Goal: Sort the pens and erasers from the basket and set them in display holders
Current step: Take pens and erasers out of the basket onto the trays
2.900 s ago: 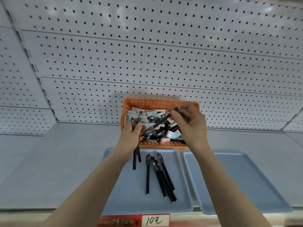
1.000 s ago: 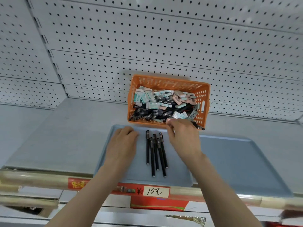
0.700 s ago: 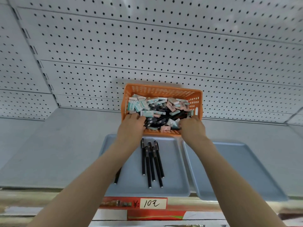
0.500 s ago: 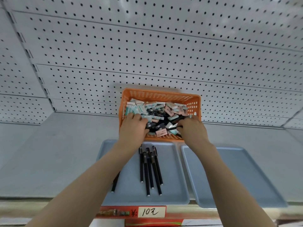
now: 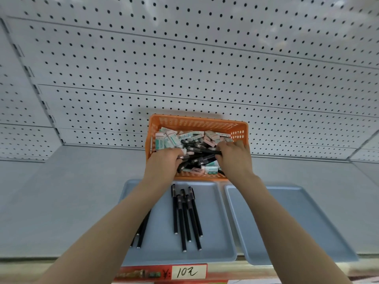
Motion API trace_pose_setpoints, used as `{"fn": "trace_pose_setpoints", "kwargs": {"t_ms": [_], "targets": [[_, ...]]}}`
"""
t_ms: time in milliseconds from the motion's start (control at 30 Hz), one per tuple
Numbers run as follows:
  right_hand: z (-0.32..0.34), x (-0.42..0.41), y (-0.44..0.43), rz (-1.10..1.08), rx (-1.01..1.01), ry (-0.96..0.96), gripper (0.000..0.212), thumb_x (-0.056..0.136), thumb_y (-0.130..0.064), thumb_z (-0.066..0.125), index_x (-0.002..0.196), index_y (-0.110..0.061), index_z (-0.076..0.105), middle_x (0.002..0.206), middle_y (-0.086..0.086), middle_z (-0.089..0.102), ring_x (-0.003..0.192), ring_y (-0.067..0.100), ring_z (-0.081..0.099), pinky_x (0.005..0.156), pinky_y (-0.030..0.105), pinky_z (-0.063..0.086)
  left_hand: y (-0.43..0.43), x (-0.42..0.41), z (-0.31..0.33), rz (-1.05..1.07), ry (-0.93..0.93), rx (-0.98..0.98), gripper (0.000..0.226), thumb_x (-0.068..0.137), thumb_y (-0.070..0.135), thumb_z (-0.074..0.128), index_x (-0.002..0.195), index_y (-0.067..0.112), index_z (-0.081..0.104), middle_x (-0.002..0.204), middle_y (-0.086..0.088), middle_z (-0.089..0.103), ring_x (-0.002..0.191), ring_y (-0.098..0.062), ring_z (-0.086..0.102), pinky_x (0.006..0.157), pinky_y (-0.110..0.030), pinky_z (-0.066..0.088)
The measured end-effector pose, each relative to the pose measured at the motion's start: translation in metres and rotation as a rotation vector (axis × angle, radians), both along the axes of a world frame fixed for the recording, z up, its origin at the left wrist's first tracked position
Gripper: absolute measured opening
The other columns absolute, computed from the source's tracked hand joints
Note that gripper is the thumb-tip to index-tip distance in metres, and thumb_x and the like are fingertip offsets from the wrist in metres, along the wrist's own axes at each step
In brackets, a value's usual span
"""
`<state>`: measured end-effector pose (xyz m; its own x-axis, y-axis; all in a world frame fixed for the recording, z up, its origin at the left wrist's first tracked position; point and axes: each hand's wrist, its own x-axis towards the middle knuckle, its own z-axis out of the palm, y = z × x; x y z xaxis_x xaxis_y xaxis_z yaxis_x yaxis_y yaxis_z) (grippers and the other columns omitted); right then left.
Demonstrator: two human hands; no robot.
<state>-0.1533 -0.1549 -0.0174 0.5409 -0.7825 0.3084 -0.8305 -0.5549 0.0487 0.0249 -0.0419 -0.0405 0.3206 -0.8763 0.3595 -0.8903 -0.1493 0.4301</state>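
At the front lip of the grey shelf (image 5: pixel 61 201) a red price label (image 5: pixel 164 272) carries a handwritten white slip. Just behind it two pale blue trays lie side by side, nearly touching. The left tray (image 5: pixel 213 238) holds a loose row of slim black pens (image 5: pixel 185 216), thicker ends toward the basket, with two more pens (image 5: pixel 142 230) half hidden under the left forearm. The right tray (image 5: pixel 297 218) shows its flat blue floor, crossed only by the right forearm. Bare shelf spreads wide on both sides of the trays. Just behind the left tray's far edge the orange basket (image 5: pixel 196 121) stands against the back wall, heaped with jumbled pens (image 5: pixel 200 159) and small mint and pink erasers (image 5: pixel 168 139). Both hands reach over its near rim. The left hand (image 5: pixel 164 162) curls down into the heap; whether its grip holds anything I cannot tell. The right hand (image 5: pixel 233 158) closes its grip on one pen (image 5: pixel 205 152) lying across the pile. White pegboard (image 5: pixel 184 68) rises behind.
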Motion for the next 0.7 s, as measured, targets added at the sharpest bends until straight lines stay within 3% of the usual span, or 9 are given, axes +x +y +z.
{"fn": "trace_pose_setpoints", "kwargs": {"t_ms": [67,167,367,467,567,700], "targets": [[-0.003,0.013,-0.002,0.060,-0.006,0.031,0.042,0.091,-0.029,0.063,0.131,-0.020,0.055,0.128,0.006,0.060,0.123,0.030,0.047,0.101,0.043,0.037,0.005,0.006,0.000,-0.004,0.037,-0.023,0.020,0.093,0.017,0.062,0.112,0.018,0.070,0.104,-0.004,0.071,0.097,-0.024,0.063,0.080,-0.036,0.051],[-0.005,0.031,-0.006,0.183,0.074,0.009,0.057,0.085,-0.011,0.068,0.139,-0.017,0.050,0.139,0.009,0.049,0.129,0.033,0.042,0.106,0.045,0.039,0.012,0.011,0.003,0.006,0.124,-0.069,0.022,0.089,0.014,0.068,0.110,0.021,0.072,0.104,0.000,0.069,0.096,-0.018,0.062,0.074,-0.020,0.039],[-0.005,0.042,-0.018,0.311,0.114,-0.013,0.053,0.081,0.001,0.060,0.132,-0.010,0.054,0.133,0.010,0.051,0.127,0.030,0.042,0.099,0.039,0.043,0.022,0.015,0.015,0.034,0.338,-0.173,0.020,0.088,0.015,0.069,0.101,0.028,0.074,0.103,0.016,0.070,0.093,0.005,0.058,0.078,-0.005,0.041],[-0.007,0.039,-0.024,0.346,0.097,-0.018,0.046,0.085,-0.001,0.062,0.129,-0.011,0.056,0.126,0.009,0.060,0.124,0.030,0.045,0.094,0.040,0.045,0.023,0.014,0.020,0.032,0.579,-0.226,0.018,0.087,0.014,0.070,0.098,0.029,0.074,0.097,0.019,0.070,0.090,0.008,0.062,0.084,-0.009,0.048],[-0.007,0.032,-0.026,0.351,0.096,-0.203,0.023,0.089,-0.009,0.066,0.111,-0.008,0.065,0.109,0.008,0.066,0.108,0.030,0.053,0.082,0.034,0.041,0.022,0.011,0.026,0.028,0.793,-0.284,0.017,0.086,0.014,0.070,0.100,0.023,0.074,0.097,0.013,0.073,0.092,0.002,0.066,0.090,-0.021,0.052],[0.008,0.023,-0.019,0.353,0.089,-0.434,0.015,0.092,-0.021,0.066,0.096,-0.007,0.068,0.088,0.005,0.064,0.088,0.025,0.053,0.070,0.035,0.043,0.021,0.010,0.037,0.064,0.838,-0.348,0.017,0.088,0.016,0.067,0.101,0.027,0.073,0.093,0.012,0.072,0.090,-0.007,0.068,0.090,-0.029,0.054]]}}
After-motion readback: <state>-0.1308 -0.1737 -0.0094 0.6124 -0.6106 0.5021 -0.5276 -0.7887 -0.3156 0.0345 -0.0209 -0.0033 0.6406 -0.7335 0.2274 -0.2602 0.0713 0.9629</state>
